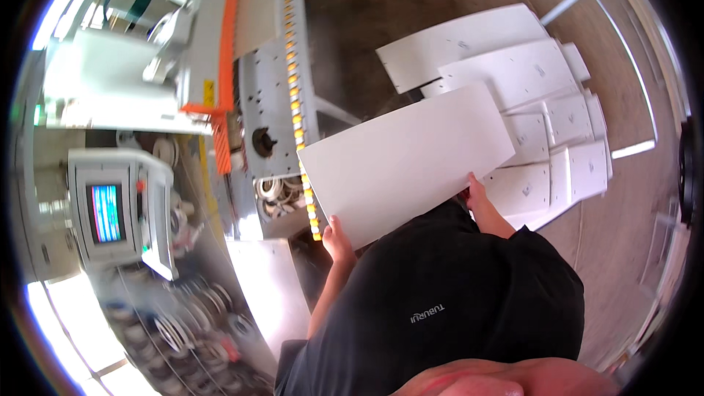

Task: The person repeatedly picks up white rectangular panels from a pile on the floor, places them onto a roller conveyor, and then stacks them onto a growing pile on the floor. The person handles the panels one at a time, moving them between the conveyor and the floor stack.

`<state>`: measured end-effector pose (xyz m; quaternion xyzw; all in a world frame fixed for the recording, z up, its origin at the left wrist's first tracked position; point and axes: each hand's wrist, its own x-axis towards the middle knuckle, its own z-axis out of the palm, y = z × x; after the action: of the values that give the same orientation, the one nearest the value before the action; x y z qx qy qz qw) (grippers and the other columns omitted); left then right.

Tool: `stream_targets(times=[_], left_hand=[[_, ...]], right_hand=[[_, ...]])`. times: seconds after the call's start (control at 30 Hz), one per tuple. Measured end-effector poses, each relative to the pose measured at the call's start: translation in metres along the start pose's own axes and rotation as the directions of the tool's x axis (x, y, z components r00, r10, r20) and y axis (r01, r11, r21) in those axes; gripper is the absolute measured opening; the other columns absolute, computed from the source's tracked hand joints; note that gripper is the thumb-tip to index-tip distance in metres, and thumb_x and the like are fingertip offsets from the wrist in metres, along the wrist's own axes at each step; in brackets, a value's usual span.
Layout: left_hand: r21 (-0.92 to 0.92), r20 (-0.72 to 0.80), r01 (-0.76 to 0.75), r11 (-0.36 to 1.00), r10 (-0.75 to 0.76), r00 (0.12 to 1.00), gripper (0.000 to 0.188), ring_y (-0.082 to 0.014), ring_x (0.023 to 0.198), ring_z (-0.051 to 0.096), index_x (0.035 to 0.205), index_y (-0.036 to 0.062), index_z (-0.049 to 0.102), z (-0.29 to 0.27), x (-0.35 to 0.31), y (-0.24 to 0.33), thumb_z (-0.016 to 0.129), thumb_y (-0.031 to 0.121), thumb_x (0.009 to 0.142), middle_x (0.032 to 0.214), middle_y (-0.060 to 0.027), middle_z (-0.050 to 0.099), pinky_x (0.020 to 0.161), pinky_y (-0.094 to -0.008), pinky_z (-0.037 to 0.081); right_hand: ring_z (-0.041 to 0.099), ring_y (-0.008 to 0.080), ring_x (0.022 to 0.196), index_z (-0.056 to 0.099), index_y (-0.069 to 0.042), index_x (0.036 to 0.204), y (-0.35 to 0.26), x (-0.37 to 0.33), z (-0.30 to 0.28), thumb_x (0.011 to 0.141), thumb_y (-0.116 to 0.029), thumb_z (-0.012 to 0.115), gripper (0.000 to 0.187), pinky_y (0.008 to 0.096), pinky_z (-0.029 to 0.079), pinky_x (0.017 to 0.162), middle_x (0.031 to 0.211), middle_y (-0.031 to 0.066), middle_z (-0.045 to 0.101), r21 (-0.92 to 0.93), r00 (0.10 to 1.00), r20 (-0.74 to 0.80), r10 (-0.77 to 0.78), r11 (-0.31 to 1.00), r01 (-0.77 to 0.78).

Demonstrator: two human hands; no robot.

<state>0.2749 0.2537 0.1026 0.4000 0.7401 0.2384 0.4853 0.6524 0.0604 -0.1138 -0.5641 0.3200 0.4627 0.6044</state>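
A plain white board is held out in front of the person's body, slanting up to the right, its left end beside the rollers and its right end overlapping the panels in view. The left hand grips its near left corner, thumb on top; the right hand grasps the near edge toward the right end, its fingers mostly hidden. Whether the board touches the rollers cannot be told. To the right, white panels lie in overlapping piles above the brown floor, some with small dark marks. To the left, the yellow rollers line a grey machine with an orange rail. Farther left stands a console with a lit screen, and pale rolls sit below it.
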Motion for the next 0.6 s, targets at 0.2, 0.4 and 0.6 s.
stream_targets(times=[0.2, 0.4, 0.6], left_hand=[[-0.383, -0.151, -0.037, 0.923, -0.023, 0.988, 0.043, -0.0093, 0.064, 0.053, 0.085, 0.0036, 0.066, -0.077, -0.018, -0.06, 0.057, 0.042, 0.103, 0.075, 0.0009, 0.062, 0.058, -0.0272, 0.042], [-0.518, -0.321, -0.005, 0.855, -0.189, 0.928, 0.049, -0.0205, 0.075, 0.061, 0.098, -0.0044, 0.069, -0.135, -0.025, -0.16, 0.052, 0.042, 0.103, 0.085, -0.0096, 0.068, 0.068, -0.0361, 0.05], [-0.509, -0.465, -0.103, 0.855, -0.172, 0.868, 0.042, -0.0217, 0.08, 0.063, 0.092, -0.003, 0.065, -0.173, -0.057, -0.247, 0.046, 0.033, 0.102, 0.089, -0.0111, 0.067, 0.073, -0.0375, 0.051]], right_hand=[[0.062, 0.0119, 0.084, 0.064, -0.013, 0.111, 0.002, -0.056, 0.056, 0.099, -0.049, 0.061, 0.037, 0.0286, 0.05, 0.067, 0.096, -0.0008, 0.068, -0.289, 0.978, 0.204, 0.037, 0.957, 0.024], [0.062, 0.0107, 0.083, 0.062, -0.014, 0.112, 0.021, -0.104, 0.148, 0.1, -0.045, 0.061, 0.033, 0.0269, 0.048, 0.067, 0.096, -0.002, 0.067, -0.527, 0.907, 0.417, 0.053, 0.827, 0.193], [0.062, 0.0124, 0.08, 0.063, -0.01, 0.111, 0.075, -0.153, 0.245, 0.099, -0.038, 0.063, 0.031, 0.0282, 0.053, 0.063, 0.093, 0.0015, 0.064, -0.713, 0.805, 0.577, 0.136, 0.564, 0.416]])
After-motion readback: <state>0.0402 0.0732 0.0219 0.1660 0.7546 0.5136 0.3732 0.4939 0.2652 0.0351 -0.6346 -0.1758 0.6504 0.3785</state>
